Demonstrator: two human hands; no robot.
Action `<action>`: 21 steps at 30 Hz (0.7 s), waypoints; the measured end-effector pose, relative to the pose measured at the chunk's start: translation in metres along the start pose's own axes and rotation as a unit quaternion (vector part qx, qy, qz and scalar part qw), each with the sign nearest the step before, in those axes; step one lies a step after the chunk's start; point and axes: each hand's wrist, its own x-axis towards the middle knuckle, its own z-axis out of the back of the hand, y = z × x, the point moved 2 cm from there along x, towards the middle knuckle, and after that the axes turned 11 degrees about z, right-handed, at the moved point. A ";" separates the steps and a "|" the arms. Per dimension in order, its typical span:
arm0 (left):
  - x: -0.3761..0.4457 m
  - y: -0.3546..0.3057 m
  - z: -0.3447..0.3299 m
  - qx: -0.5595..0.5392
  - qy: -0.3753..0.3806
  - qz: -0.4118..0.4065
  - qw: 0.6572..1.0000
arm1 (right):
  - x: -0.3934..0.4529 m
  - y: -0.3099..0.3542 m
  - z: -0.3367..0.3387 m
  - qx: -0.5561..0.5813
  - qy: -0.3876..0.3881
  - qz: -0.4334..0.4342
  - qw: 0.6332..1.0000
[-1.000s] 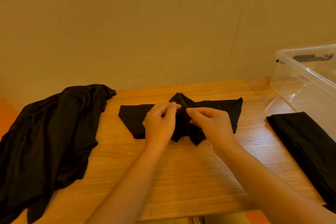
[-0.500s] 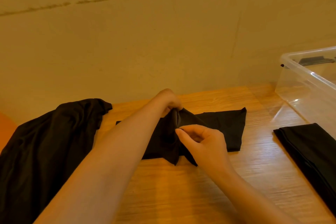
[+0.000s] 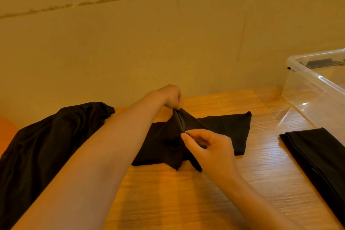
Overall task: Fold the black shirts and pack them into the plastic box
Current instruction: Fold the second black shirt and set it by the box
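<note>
A wooden table (image 3: pixel 168 201) stands against a plain yellowish wall (image 3: pixel 168 43), and everything here sits somewhere on that tabletop. At the middle of the table, toward the wall side, lies a partly folded black shirt (image 3: pixel 224 132), spread flat except for a ridge of cloth pulled up at its centre.

The person's left hand (image 3: pixel 170 97) reaches across to the far side of that shirt, closest to the wall; its fingers are curled down and pinch the top of the raised ridge, lifting the cloth off the table. The right hand (image 3: pixel 211 147) is on the near side of the same ridge, thumb and forefinger drawn together and pinching the fabric, the other fingers loosely bent beneath. Between the two hands the cloth is stretched into a taut fold.

At the table's left end a heap of unfolded black shirts (image 3: pixel 46 145) lies crumpled, draping over the edge. At the table's right edge, nearer the person, a folded black shirt (image 3: pixel 321 151) rests flat as a long narrow strip. Behind it, at the table's far right corner, stands the clear plastic box (image 3: pixel 313 87), open at the top, with a dark clip showing on its far rim. I cannot tell whether any shirt lies inside the box. A bit of something orange (image 3: pixel 5 132) shows past the table's left end.
</note>
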 end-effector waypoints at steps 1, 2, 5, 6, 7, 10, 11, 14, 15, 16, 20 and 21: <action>-0.002 0.001 0.003 0.005 0.001 0.000 1.000 | -0.001 0.001 0.000 -0.001 0.000 0.005 1.000; -0.004 0.001 0.005 0.011 0.004 -0.002 1.000 | -0.002 0.003 0.001 0.000 0.000 0.010 1.000; -0.010 0.006 0.015 0.014 0.017 -0.007 1.000 | -0.005 0.010 0.006 -0.001 -0.008 0.040 0.999; -0.012 0.008 0.018 0.008 0.019 -0.006 1.000 | -0.005 0.013 0.008 -0.004 -0.011 0.051 0.999; -0.015 0.010 0.022 0.000 0.019 -0.001 1.000 | -0.006 0.015 0.010 -0.005 -0.012 0.057 0.998; -0.022 0.014 0.032 -0.049 0.017 0.026 0.998 | -0.006 0.017 0.015 -0.004 -0.009 0.059 0.998; -0.024 0.015 0.035 -0.079 0.020 0.032 0.996 | -0.006 0.018 0.017 -0.003 -0.008 0.059 0.998; -0.032 0.020 0.045 -0.202 0.031 0.046 0.978 | -0.005 0.024 0.021 0.002 -0.013 0.074 0.997; -0.035 0.022 0.049 -0.241 0.033 0.051 0.969 | -0.005 0.027 0.023 0.004 -0.016 0.079 0.997; -0.038 0.023 0.053 -0.274 0.033 0.055 0.960 | -0.004 0.031 0.026 0.005 -0.022 0.082 0.996; -0.049 0.026 0.077 -0.338 -0.005 0.060 0.939 | 0.008 0.046 0.047 0.000 -0.051 0.093 0.994; -0.053 0.026 0.084 -0.323 -0.027 0.053 0.945 | 0.014 0.050 0.054 -0.007 -0.058 0.098 0.993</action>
